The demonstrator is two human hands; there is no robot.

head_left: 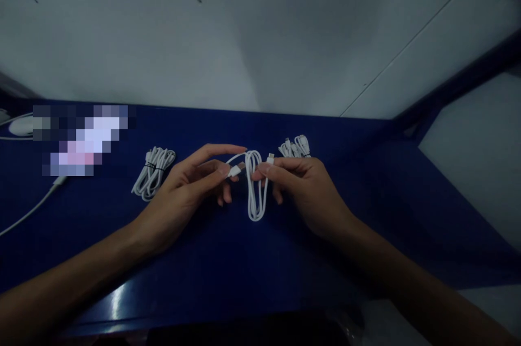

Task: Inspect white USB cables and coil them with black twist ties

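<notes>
A white USB cable (255, 199), looped into a long narrow coil, hangs between my two hands above the blue table. My left hand (194, 175) pinches the cable close to its USB plug, with the index finger stretched toward the top of the coil. Between thumb and fingers, my right hand (303, 180) grips the coil's upper part and the other small plug, which points up. To the left of my left hand lies a bundle of white cables (153, 172) bound with black ties. Partly behind my right hand is another tied white cable bundle (299, 146).
On the left of the blue table (228, 270) lies a blurred-out bright device (91, 139) with a white cord (36, 209) running from it. A white rounded object (20, 126) is at the far left. A pale wall (183, 52) rises behind the table.
</notes>
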